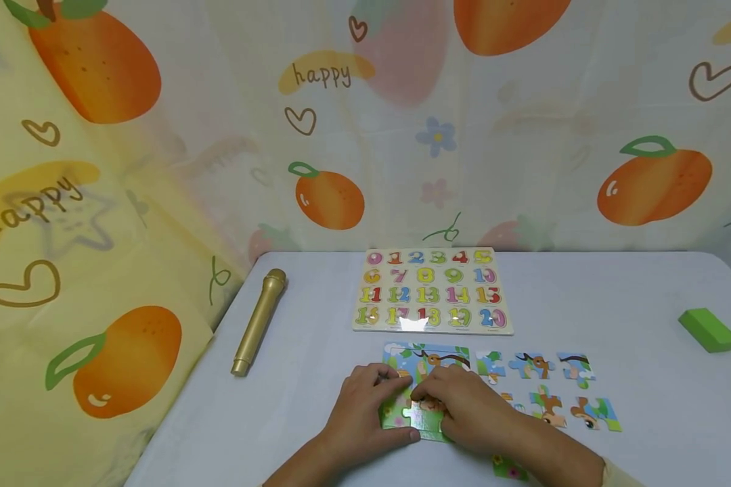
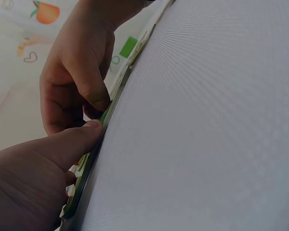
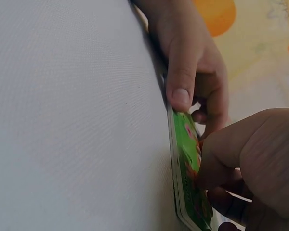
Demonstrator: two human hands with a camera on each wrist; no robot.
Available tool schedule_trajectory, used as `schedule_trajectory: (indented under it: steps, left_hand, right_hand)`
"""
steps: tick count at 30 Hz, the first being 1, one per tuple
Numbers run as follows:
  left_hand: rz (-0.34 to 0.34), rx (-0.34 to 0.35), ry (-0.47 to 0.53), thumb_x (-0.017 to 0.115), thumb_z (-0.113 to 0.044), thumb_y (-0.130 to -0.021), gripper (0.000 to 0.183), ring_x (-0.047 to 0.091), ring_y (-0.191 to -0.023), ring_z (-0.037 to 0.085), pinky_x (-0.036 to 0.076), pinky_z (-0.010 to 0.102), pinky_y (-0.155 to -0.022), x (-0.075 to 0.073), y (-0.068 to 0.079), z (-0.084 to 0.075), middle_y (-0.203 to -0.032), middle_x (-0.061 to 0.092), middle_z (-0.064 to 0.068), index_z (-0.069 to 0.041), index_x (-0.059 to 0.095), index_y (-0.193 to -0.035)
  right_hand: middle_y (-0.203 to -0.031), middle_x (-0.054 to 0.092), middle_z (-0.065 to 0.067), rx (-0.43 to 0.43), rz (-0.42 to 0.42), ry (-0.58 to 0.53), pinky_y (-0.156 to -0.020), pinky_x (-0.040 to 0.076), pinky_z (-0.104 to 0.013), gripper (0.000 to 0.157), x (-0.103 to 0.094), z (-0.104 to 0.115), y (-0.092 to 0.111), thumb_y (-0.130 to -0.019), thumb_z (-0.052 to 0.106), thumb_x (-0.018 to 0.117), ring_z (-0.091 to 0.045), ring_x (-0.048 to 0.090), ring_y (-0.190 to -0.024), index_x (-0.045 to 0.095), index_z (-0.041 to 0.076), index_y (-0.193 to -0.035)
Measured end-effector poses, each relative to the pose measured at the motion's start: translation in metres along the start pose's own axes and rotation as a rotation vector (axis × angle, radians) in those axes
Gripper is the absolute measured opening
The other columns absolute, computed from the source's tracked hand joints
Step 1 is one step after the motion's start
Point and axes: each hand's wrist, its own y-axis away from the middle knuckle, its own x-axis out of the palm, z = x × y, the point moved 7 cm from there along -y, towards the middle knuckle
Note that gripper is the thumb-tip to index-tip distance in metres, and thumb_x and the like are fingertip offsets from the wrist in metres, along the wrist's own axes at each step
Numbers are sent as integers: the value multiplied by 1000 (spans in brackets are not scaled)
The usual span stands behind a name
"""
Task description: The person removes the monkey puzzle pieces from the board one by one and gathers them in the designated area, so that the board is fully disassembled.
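A jigsaw board (image 1: 396,352) with a picture of animals and greenery lies on the table in the head view. My left hand (image 1: 365,412) rests over its left side, thumb at the near edge and index finger reaching across the picture. From the right, my right hand (image 1: 472,406) bends its fingers over a green puzzle piece (image 1: 426,419) and holds it between index finger and thumb at the board's lower part. The left wrist view shows the left thumb (image 2: 82,137) against the board's edge. Fingers of the right hand (image 3: 260,159) partly hide the board in the right wrist view.
Several loose jigsaw pieces (image 1: 531,366) lie right of the board, some partly under the right forearm. Behind is a number board (image 1: 426,294). A gold microphone (image 1: 260,321) lies at left, a green block (image 1: 709,330) at far right. A printed curtain (image 1: 438,176) borders the table.
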Motion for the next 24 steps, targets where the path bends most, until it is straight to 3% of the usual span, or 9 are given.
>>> schedule_trajectory:
  steps: [18, 24]
  left_hand:
    - [20, -27, -3, 86, -65, -80, 75, 46, -117, 13, 41, 44, -102, 0, 0, 1, -129, 54, -10, -29, 70, -144]
    - [20, -25, 3, 86, -65, -80, 75, 46, -118, 13, 41, 45, -102, 0, 0, 1, -130, 54, -10, -30, 70, -144]
  right_hand:
    - [-104, 59, 16, 5, -33, -35, -90, 50, -38, 56, -1, -1, 2, -75, -12, 68, -8, 55, -100, 71, 30, -112]
    - [-104, 56, 17, -13, -43, -80, -84, 45, -31, 49, -1, 0, 3, -76, -3, 68, -5, 50, -94, 70, 29, -114]
